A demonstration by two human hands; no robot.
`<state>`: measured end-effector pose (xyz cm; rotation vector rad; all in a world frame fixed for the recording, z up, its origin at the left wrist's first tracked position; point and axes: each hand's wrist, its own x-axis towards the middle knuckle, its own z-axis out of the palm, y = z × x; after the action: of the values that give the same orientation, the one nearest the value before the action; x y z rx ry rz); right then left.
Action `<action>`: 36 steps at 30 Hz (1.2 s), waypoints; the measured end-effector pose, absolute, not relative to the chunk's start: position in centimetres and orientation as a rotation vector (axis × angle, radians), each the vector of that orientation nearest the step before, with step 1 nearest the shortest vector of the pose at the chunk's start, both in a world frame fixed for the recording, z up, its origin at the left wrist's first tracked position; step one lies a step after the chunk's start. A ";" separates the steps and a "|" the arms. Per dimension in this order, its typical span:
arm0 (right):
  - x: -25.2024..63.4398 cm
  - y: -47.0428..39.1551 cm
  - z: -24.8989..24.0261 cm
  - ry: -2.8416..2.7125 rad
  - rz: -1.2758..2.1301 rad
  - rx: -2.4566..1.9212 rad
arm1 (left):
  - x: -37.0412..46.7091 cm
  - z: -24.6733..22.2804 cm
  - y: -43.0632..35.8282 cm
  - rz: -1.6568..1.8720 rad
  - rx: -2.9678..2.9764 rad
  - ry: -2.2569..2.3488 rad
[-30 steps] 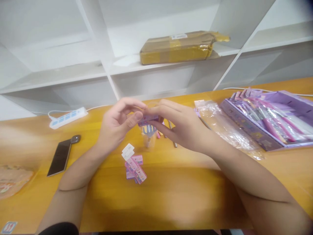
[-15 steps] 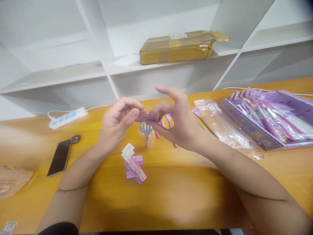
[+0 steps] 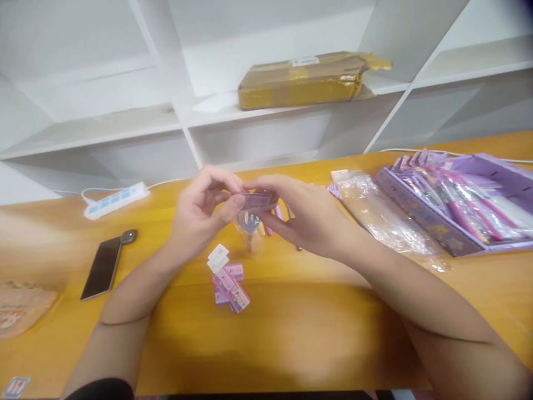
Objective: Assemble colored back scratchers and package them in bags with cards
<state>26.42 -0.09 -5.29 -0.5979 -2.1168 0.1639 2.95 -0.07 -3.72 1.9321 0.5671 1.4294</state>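
Observation:
Both my hands are raised over the middle of the table, closed on a small purple header card [image 3: 257, 201]. My left hand [image 3: 204, 208] pinches its left end between thumb and fingers. My right hand [image 3: 297, 214] grips the other end, thumb below and fingers curled over the top. Under the card hangs a clear plastic bag [image 3: 257, 244], and a blue claw-shaped back scratcher head [image 3: 249, 222] shows in it. Behind my right hand, more scratchers lie partly hidden. Nearer to me, pink and purple cards [image 3: 231, 289] lie in a loose pile beside white tags [image 3: 218, 258].
On the right stands a purple display box [image 3: 437, 222] with several bagged scratchers. Clear bags [image 3: 383, 216] and a purple-headed scratcher [image 3: 334, 190] lie beside it. A phone [image 3: 101, 268], a power strip [image 3: 116, 200] and a pinkish bag [image 3: 25, 308] are left. A taped carton [image 3: 300, 83] sits on the shelf.
My right hand's raised index finger has come down onto the card, and the hand has closed around its end. The left thumb has shifted slightly right along the card.

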 end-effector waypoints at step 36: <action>26.5 0.2 -5.0 -2.081 0.203 -0.462 | 2.3 -3.6 -0.1 1.164 2.074 0.618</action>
<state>26.50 0.22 -5.02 -0.4616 -2.0807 0.2029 2.26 -0.07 -3.56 2.0744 0.6182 1.1636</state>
